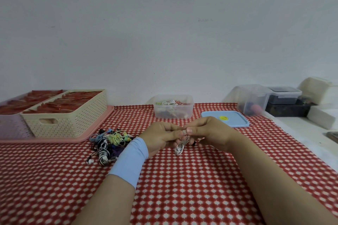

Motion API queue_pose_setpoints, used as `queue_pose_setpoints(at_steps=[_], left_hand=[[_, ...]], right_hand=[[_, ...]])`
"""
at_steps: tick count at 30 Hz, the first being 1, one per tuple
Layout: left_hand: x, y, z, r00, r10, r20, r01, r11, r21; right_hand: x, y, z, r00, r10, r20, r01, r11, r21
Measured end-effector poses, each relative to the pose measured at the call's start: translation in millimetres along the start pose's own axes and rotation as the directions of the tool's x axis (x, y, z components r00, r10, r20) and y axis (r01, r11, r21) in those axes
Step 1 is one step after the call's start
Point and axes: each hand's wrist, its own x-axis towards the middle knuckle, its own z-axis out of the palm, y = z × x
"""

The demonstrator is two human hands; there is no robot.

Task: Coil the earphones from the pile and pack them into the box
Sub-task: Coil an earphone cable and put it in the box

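Observation:
A white earphone cord [179,148] hangs in a small bundle between my two hands, just above the red checked cloth. My left hand [161,137], with a light blue wristband, pinches its upper part. My right hand [206,132] meets it from the right and pinches the same cord with thumb and fingers. The pile of tangled earphones [108,142], in black-and-white, yellow, blue and purple, lies to the left of my left wrist. The clear plastic box [173,106] stands behind my hands with several coiled earphones inside.
The box's blue lid [225,118] lies flat to its right. A cream perforated basket [69,113] of red packets sits on a pink tray [54,139] at the left. Clear and dark containers [256,99] and white blocks [321,116] crowd the right edge.

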Motion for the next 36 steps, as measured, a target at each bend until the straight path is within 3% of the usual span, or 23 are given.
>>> queue_pose_setpoints(at_steps=[8, 14, 18, 21, 23, 27, 34, 36], left_hand=[[0.1, 5.7, -0.2, 0.999, 0.041, -0.002, -0.041, 0.998, -0.047], [0.2, 8.1, -3.2, 0.998, 0.027, -0.052, -0.027, 1.000, -0.005], [1.7, 10.5, -5.2, 0.970, 0.089, -0.226, -0.064, 0.991, 0.115], [0.3, 10.8, -11.3, 0.943, 0.150, -0.297, -0.094, 0.976, 0.196], [-0.4, 10.0, -13.5, 0.945, 0.175, -0.278, -0.110, 0.966, 0.233], [-2.2, 12.4, -15.4, 0.941, 0.198, -0.274, -0.099, 0.936, 0.336], [-1.8, 19.7, -36.3, 0.916, 0.161, -0.367, 0.019, 0.897, 0.441], [-0.4, 22.5, -41.0, 0.917, 0.154, -0.368, 0.035, 0.889, 0.457]], right_hand=[[3.7, 0.7, -1.8, 0.997, -0.078, 0.018, 0.077, 0.996, 0.050], [7.4, -1.0, 4.9, 0.982, -0.120, -0.147, 0.114, 0.992, -0.047], [10.0, -1.9, 2.1, 0.941, -0.191, -0.278, 0.126, 0.964, -0.234], [12.9, -1.0, 7.8, 0.972, -0.166, -0.167, 0.041, 0.818, -0.573], [15.5, -3.6, 15.2, 0.993, -0.098, -0.066, 0.023, 0.704, -0.709], [22.9, -9.8, 26.0, 0.998, -0.046, 0.033, 0.054, 0.601, -0.798], [34.8, -24.9, 23.3, 0.977, 0.147, 0.151, 0.054, 0.518, -0.854], [39.5, -30.1, 21.5, 0.981, 0.138, 0.138, 0.046, 0.526, -0.849]])
